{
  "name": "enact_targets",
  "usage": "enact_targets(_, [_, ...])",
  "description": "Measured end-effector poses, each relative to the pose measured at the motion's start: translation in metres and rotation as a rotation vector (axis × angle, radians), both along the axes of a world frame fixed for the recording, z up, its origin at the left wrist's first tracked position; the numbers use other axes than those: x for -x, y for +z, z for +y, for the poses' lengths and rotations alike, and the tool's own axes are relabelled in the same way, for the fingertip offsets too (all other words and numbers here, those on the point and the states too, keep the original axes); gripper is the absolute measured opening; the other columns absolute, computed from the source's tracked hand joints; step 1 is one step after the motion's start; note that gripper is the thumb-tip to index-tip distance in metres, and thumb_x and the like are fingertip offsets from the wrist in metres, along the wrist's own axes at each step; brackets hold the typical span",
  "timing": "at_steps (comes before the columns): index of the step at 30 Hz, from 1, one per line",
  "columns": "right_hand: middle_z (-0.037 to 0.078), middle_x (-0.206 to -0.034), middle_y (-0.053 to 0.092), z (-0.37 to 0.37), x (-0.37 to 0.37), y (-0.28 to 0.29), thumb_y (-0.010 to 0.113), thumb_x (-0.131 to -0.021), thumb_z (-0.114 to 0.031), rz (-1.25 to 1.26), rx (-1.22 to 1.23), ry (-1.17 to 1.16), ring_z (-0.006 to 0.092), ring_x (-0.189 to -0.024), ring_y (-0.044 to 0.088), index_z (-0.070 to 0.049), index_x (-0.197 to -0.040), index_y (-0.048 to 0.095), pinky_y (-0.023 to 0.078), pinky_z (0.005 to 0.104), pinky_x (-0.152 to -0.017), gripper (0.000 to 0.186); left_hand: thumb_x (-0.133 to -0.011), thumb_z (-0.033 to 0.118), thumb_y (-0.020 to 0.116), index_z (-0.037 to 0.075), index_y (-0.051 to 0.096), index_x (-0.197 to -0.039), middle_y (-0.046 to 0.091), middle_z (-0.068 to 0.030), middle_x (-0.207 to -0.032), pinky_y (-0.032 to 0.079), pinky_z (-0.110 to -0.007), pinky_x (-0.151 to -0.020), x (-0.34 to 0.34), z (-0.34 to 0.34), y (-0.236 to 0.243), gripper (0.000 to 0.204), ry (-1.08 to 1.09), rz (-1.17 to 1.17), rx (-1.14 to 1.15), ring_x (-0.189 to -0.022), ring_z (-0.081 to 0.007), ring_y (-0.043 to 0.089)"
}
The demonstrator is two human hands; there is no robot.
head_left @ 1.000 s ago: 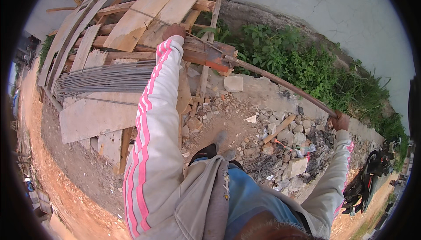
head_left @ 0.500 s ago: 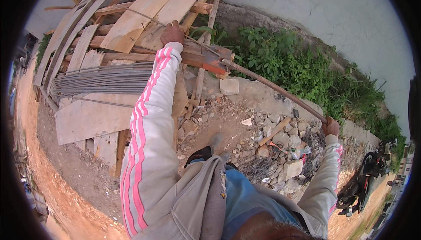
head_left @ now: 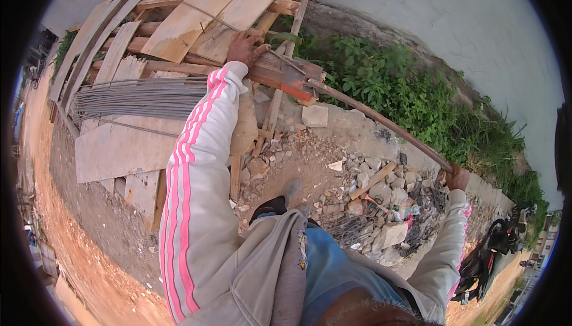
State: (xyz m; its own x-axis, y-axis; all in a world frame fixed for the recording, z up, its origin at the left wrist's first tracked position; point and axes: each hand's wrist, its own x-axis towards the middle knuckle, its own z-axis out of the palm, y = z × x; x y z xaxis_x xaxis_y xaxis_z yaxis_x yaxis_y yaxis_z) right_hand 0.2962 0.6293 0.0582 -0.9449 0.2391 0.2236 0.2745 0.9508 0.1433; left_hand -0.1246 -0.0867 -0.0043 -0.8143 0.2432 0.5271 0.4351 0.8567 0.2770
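My left hand (head_left: 244, 50) has its fingers curled over a thin steel bar (head_left: 211, 15), just above a wooden block (head_left: 273, 76) with orange sides and a dark metal plate on top. The bar runs across the block to a long rusty pipe (head_left: 381, 117), whose near end sits at that plate. Low on the right, my right hand (head_left: 457, 177) is wrapped round the pipe's far end. A bundle of straight steel bars (head_left: 134, 97) lies on boards left of my left forearm.
A stack of planks and plywood (head_left: 179, 22) leans along a cracked pale wall (head_left: 465, 28), with weeds (head_left: 393, 82) at its foot. Rubble (head_left: 387, 213) and a sandy patch lie by my feet (head_left: 283, 198). A black motorcycle (head_left: 494, 254) stands at far right; a dirt road (head_left: 65, 219) runs left.
The pipe's outer end and my right hand have dropped downward in view over the last second. My left hand's fingers have shifted slightly on the bar.
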Motion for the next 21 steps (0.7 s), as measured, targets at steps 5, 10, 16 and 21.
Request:
enact_targets(5, [0.02,-0.07,0.066,-0.001,-0.006,-0.002,0.074,-0.082,-0.028,-0.032,0.005,0.006,0.0432,-0.07,0.066,-0.01,-0.083,0.07,0.052,0.0502,-0.063,0.018,-0.085,0.047,0.075,0.018,0.076,-0.104,0.067,-0.0132,-0.115,0.039,-0.046,-0.105,-0.004,0.004,0.003,0.035,0.011,-0.092,-0.085,-0.117,-0.0354,0.055])
enact_targets(10, [0.019,-0.07,0.066,-0.004,-0.01,-0.016,0.073,-0.082,-0.029,-0.03,0.016,0.0,0.0433,-0.069,0.066,-0.011,-0.081,0.069,0.052,0.0506,-0.061,0.019,-0.082,0.056,0.073,0.018,0.077,-0.105,0.066,-0.0134,-0.122,0.04,-0.046,-0.107,-0.005,0.001,0.011,0.045,-0.002,-0.13,-0.044,-0.119,-0.0372,0.054])
enact_targets(16, [0.017,-0.07,0.067,-0.03,-0.04,-0.069,0.074,-0.082,-0.025,0.038,0.046,-0.015,0.0409,-0.068,0.068,-0.015,-0.083,0.072,0.054,0.0501,-0.06,0.01,-0.082,0.057,0.073,0.018,0.077,-0.105,0.067,-0.0129,-0.121,0.041,-0.046,-0.106,-0.001,-0.001,0.006,0.046,0.001,-0.112,-0.05,-0.12,-0.0364,0.054])
enact_targets(21, [0.018,-0.067,0.066,-0.026,-0.04,-0.088,0.072,-0.081,-0.026,0.059,0.046,-0.019,0.0418,-0.065,0.066,-0.014,-0.08,0.07,0.054,0.0511,-0.06,0.012,-0.081,0.057,0.074,0.019,0.078,-0.103,0.067,-0.012,-0.122,0.042,-0.046,-0.106,0.0,0.0,0.0,0.044,0.005,-0.055,-0.095,-0.12,-0.0361,0.055])
